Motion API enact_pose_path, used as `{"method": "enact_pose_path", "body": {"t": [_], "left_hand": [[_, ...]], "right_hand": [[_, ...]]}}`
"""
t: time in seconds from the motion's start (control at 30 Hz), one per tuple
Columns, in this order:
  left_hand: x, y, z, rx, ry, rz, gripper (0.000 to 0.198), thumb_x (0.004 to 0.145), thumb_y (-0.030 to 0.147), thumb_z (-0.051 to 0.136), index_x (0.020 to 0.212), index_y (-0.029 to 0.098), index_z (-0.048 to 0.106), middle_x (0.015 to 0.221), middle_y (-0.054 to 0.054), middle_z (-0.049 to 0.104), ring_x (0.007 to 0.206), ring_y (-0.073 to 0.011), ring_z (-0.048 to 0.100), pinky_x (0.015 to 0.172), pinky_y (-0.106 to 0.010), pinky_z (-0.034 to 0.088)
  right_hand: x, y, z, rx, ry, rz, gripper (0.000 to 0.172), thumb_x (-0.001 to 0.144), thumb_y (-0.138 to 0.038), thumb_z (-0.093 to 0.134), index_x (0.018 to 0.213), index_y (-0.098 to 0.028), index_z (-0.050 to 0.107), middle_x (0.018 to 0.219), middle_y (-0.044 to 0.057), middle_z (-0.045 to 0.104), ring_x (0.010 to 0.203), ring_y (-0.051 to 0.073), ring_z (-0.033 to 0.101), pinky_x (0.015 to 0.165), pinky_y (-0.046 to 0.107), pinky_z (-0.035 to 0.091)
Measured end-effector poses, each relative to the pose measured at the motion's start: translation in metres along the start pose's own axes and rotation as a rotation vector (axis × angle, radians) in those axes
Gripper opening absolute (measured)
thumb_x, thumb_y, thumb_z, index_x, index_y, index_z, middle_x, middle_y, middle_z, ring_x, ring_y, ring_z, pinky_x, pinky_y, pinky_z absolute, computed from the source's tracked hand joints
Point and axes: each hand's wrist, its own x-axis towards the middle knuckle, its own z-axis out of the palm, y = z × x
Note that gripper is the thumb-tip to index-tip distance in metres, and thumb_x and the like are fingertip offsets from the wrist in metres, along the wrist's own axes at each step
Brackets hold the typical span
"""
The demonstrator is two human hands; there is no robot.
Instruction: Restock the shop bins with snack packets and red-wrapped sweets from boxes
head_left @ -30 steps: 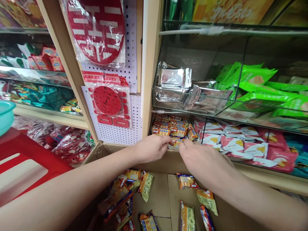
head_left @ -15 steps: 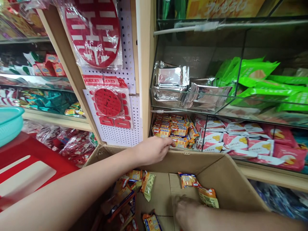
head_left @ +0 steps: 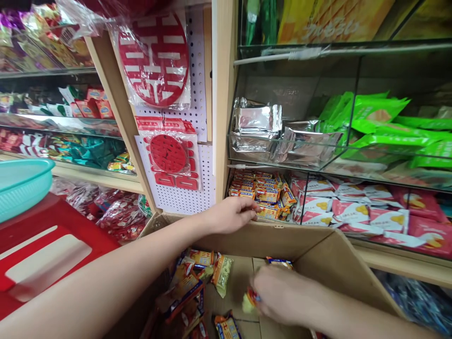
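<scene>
My right hand [head_left: 278,289] is inside a cardboard box [head_left: 328,256], blurred by motion, its fingers closed on a small snack packet [head_left: 250,300] with yellow and red on it. My left hand [head_left: 235,214] hovers over the box's far edge, fingers loosely bent and a gap between thumb and forefinger; nothing shows in it. Just past its fingertips, orange-and-blue snack packets [head_left: 266,194] fill a low shelf bin. More loose packets [head_left: 187,292] lie in the box, mostly to the left, and one [head_left: 228,326] lies near the front. Another is partly covered by my right hand.
Pink-and-white packets [head_left: 349,207] fill the bins to the right. Above are silver packets [head_left: 257,120] and green packets [head_left: 374,115] behind clear fronts. A red plastic stool [head_left: 99,235] bearing a turquoise basket [head_left: 31,197] stands left. Red decorations [head_left: 167,155] hang on a pegboard.
My right hand has risen slightly and now shows a packet in its fingers. My left hand's fingers have loosened near the shelf bin. The whole view has shifted a little.
</scene>
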Motion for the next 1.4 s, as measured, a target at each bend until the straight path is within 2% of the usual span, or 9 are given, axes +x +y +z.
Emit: {"method": "enact_pose_path", "body": {"t": [0.17, 0.3, 0.43, 0.77, 0.97, 1.07, 1.2, 1.3, 1.4], "left_hand": [[0.0, -0.002, -0.011, -0.72, -0.019, -0.1, 0.034, 0.082, 0.043, 0.041, 0.094, 0.012, 0.052, 0.081, -0.007, 0.062, 0.068, -0.0109, 0.059, 0.067, -0.026, 0.045], [-0.002, 0.002, -0.011, -0.808, -0.028, -0.046, 0.039, 0.073, 0.045, 0.055, 0.095, 0.014, 0.051, 0.075, -0.003, 0.059, 0.064, -0.0105, 0.057, 0.064, -0.027, 0.045], [-0.003, 0.008, -0.004, -0.656, -0.044, 0.047, 0.038, 0.066, 0.02, 0.066, 0.098, 0.016, 0.047, 0.076, 0.001, 0.057, 0.069, -0.0085, 0.055, 0.068, -0.025, 0.042], [-0.005, 0.014, 0.003, -0.635, 0.034, 0.163, 0.037, 0.075, 0.014, 0.055, 0.111, 0.018, 0.043, 0.091, -0.003, 0.057, 0.084, -0.0116, 0.053, 0.073, -0.025, 0.042], [-0.004, 0.02, 0.0, -0.893, -0.001, -0.063, 0.029, 0.083, 0.033, 0.043, 0.105, 0.016, 0.051, 0.103, -0.007, 0.057, 0.091, -0.0143, 0.054, 0.08, -0.029, 0.041], [-0.005, 0.02, -0.004, -1.078, -0.023, -0.18, 0.032, 0.082, 0.038, 0.045, 0.105, 0.017, 0.051, 0.1, -0.007, 0.059, 0.084, -0.0135, 0.058, 0.078, -0.031, 0.044], [-0.006, 0.022, -0.008, -1.162, 0.074, -0.137, 0.028, 0.073, 0.015, 0.059, 0.1, 0.017, 0.052, 0.087, -0.003, 0.061, 0.071, -0.0104, 0.06, 0.069, -0.026, 0.048], [-0.004, 0.023, -0.01, -1.171, 0.246, -0.058, 0.031, 0.072, 0.007, 0.058, 0.1, 0.016, 0.05, 0.085, -0.002, 0.062, 0.071, -0.011, 0.062, 0.069, -0.027, 0.05], [-0.004, 0.024, -0.01, -1.167, 0.337, -0.018, 0.033, 0.07, 0.004, 0.059, 0.1, 0.016, 0.048, 0.085, -0.002, 0.063, 0.07, -0.0105, 0.062, 0.067, -0.026, 0.05]], "right_hand": [[-0.021, 0.022, -0.055, 0.616, 0.5, 0.027, 0.026, 0.082, -0.041, 0.04, 0.084, -0.017, 0.049, 0.07, 0.003, 0.061, 0.055, 0.011, 0.055, 0.049, 0.022, 0.038], [-0.019, 0.042, -0.059, 0.955, 0.644, 0.058, 0.033, 0.081, -0.047, 0.042, 0.094, -0.017, 0.042, 0.06, -0.001, 0.057, 0.044, 0.008, 0.05, 0.039, 0.018, 0.033], [-0.015, 0.048, -0.054, 1.0, 0.702, 0.071, 0.035, 0.08, -0.052, 0.039, 0.088, -0.017, 0.043, 0.052, -0.003, 0.056, 0.039, 0.008, 0.047, 0.036, 0.018, 0.032], [-0.02, 0.04, -0.056, 0.987, 1.051, 0.06, 0.031, 0.075, -0.04, 0.056, 0.097, -0.019, 0.06, 0.061, 0.0, 0.06, 0.046, 0.009, 0.051, 0.038, 0.019, 0.039], [-0.027, 0.04, -0.054, 0.619, 1.297, -0.058, 0.018, 0.076, -0.026, 0.057, 0.091, -0.028, 0.066, 0.094, 0.002, 0.061, 0.084, 0.016, 0.057, 0.067, 0.03, 0.05], [-0.032, 0.036, -0.052, 0.415, 1.31, -0.173, 0.025, 0.077, -0.017, 0.054, 0.097, -0.029, 0.063, 0.102, 0.003, 0.059, 0.092, 0.018, 0.056, 0.076, 0.034, 0.048], [-0.033, 0.026, -0.047, 0.336, 1.24, -0.259, 0.025, 0.078, -0.012, 0.05, 0.095, -0.026, 0.062, 0.107, 0.005, 0.055, 0.097, 0.018, 0.054, 0.078, 0.034, 0.047], [-0.027, 0.023, -0.047, 0.582, 1.24, -0.179, 0.025, 0.078, -0.016, 0.05, 0.102, -0.023, 0.054, 0.111, 0.007, 0.052, 0.099, 0.017, 0.052, 0.076, 0.03, 0.049], [-0.02, 0.025, -0.05, 0.936, 1.162, -0.092, 0.03, 0.077, -0.028, 0.053, 0.106, -0.02, 0.046, 0.103, 0.009, 0.055, 0.078, 0.013, 0.058, 0.061, 0.026, 0.051]]}}
